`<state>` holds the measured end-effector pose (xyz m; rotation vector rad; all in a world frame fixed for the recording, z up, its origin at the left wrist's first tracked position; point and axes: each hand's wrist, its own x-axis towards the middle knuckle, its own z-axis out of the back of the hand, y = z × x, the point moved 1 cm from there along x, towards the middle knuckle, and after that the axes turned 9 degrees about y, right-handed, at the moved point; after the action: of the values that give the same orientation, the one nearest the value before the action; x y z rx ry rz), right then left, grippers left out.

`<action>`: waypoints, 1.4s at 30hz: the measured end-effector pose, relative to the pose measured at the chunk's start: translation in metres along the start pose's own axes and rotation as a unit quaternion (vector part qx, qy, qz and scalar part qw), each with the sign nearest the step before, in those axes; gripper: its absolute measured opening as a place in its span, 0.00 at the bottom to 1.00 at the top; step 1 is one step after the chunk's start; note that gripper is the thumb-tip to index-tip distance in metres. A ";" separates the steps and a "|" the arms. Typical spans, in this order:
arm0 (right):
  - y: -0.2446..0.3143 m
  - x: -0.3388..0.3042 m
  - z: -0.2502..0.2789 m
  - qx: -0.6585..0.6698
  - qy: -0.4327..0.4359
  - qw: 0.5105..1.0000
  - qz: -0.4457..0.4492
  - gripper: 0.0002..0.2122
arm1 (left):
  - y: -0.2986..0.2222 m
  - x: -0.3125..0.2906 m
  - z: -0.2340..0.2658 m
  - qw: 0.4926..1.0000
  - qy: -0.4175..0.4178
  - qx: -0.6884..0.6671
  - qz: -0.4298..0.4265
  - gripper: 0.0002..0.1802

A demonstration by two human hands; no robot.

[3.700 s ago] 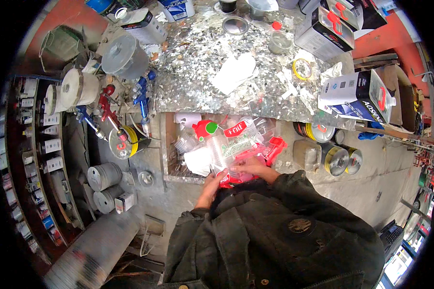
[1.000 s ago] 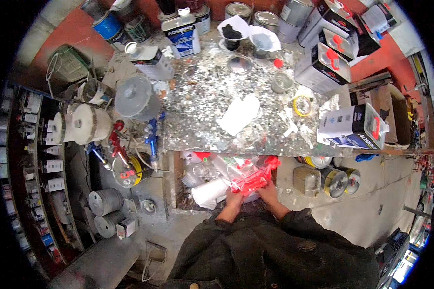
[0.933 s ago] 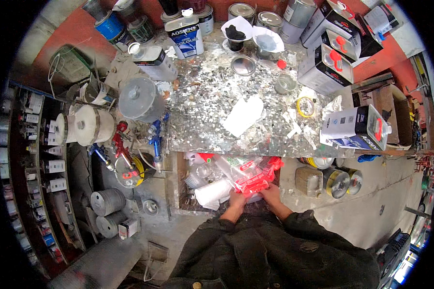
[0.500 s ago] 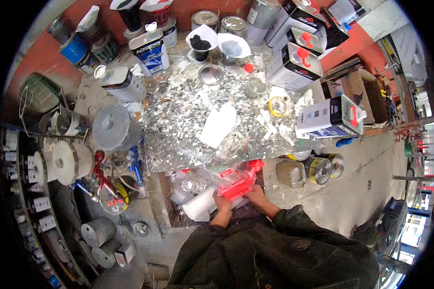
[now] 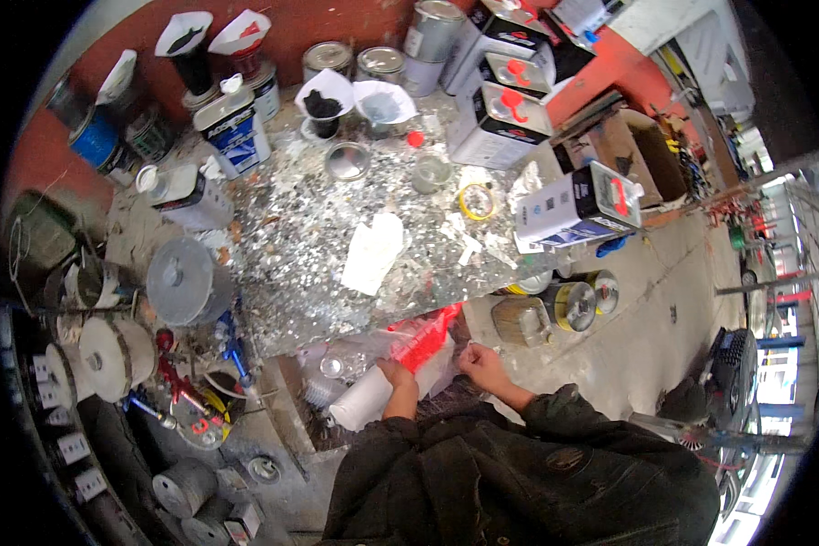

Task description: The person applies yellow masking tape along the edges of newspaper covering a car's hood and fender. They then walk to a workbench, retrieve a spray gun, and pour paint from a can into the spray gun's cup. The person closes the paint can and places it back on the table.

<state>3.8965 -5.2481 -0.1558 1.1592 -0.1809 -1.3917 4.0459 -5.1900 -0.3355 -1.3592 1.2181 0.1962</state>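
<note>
Hands at the bench's near edge: left hand [image 5: 399,378] grips a clear plastic bag [image 5: 400,344] with red contents; right hand [image 5: 479,361] is loosely curled just beside it, pinching something too small to tell.

Step judged: handling the bag below the bench [image 5: 318,264] edge, above a white roll [image 5: 366,405]; the next move likely calls for a firm two-handed hold, the film being thin, crinkled and slippery. Bench top: paint-spattered, rough, grey-white. On it: flat white paper sheet [image 5: 373,252], yellow tape ring [image 5: 476,202], small round tin [image 5: 347,160], boxy metal solvent cans [image 5: 500,114], paper cone filters [image 5: 326,92] in cups.
</note>
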 end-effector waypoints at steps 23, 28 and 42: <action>0.167 0.169 0.077 -0.441 -0.184 0.775 0.415 0.08 | -0.158 -0.149 0.174 0.938 0.046 0.259 -0.224 0.13; 0.181 0.145 0.079 -0.406 -0.187 0.786 0.427 0.17 | -0.106 -0.203 0.198 0.970 -0.033 0.144 -0.191 0.11; 0.009 0.080 -0.054 -0.359 0.009 0.843 0.400 0.17 | -0.027 -0.246 0.216 0.985 -0.093 0.106 -0.102 0.12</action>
<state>3.9611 -5.2877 -0.2157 0.3621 -0.0928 -0.5860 4.0762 -4.8968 -0.1896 -1.2401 0.9095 0.0450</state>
